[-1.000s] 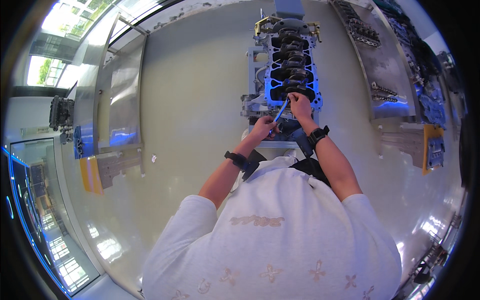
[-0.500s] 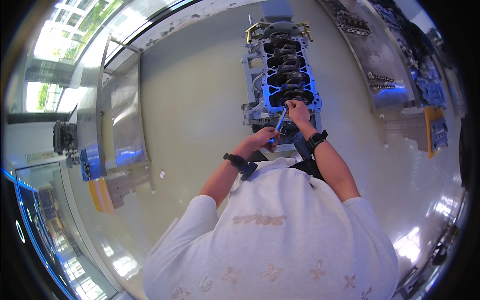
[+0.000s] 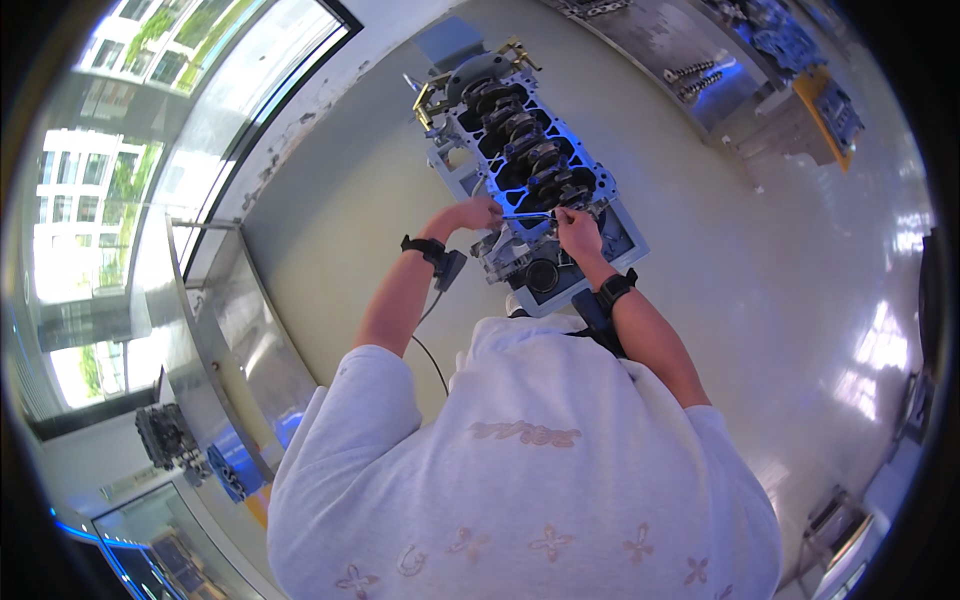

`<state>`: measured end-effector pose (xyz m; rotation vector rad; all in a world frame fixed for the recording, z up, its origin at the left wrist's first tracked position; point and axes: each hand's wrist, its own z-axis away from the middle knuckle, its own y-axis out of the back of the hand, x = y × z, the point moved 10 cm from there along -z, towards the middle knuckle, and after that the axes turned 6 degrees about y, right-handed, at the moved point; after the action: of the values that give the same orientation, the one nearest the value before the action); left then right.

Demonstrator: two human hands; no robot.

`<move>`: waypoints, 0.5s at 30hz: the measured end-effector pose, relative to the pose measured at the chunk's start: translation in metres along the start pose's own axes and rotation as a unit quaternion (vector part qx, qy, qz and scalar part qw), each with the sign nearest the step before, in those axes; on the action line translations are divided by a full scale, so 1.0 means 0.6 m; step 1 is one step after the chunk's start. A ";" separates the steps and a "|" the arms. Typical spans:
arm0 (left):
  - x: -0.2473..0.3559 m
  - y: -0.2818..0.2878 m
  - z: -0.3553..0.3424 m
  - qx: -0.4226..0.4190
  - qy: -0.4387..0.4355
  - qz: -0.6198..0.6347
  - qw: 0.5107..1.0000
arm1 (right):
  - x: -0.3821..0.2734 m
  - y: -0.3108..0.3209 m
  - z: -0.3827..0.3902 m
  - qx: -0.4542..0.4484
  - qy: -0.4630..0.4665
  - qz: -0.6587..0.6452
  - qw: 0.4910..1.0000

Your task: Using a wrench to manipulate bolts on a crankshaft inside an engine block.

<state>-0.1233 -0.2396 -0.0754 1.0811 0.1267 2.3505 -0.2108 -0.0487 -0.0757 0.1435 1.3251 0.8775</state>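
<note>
In front of me an engine block (image 3: 598,172) lies with its open side up, and a dark crankshaft (image 3: 520,135) runs along its length. Over the block's near end I hold a slim, shiny wrench (image 3: 527,216) almost crosswise. My left hand (image 3: 477,213) is closed on its left end, at the block's left edge. At the other end my right hand (image 3: 580,236) pinches the tool, fingertips close to the block's near face. Exactly what the wrench's right end touches is hidden by these fingers. A round black opening (image 3: 542,276) shows below the hands.
A grey stand (image 3: 628,242) carries the block. Metal benches stand on both sides; the right bench (image 3: 655,50) holds camshafts (image 3: 695,78). An orange-edged board (image 3: 828,115) is farther right. Another dark engine part (image 3: 168,437) sits at the lower left. A cable (image 3: 432,357) hangs by my left arm.
My view has turned, so the block now slants to the upper left. The wrench has swung from steep to nearly level, my left hand moving left and forward with it. My right hand stays at its end.
</note>
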 end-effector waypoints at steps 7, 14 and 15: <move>0.124 0.085 0.020 0.088 0.002 -0.244 0.966 | 0.001 -0.008 0.021 -0.041 -0.080 -0.308 0.947; 0.144 0.047 0.129 0.261 0.079 -0.167 0.948 | -0.038 0.020 -0.038 -0.068 0.044 -0.231 0.970; 0.127 0.028 0.135 0.273 0.107 -0.135 0.946 | -0.034 0.010 -0.044 -0.080 0.051 -0.228 0.969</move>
<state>-0.1122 -0.2259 0.0356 0.9604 0.9921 2.2204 -0.2366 -0.0675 -0.0640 -0.3271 1.3048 0.5999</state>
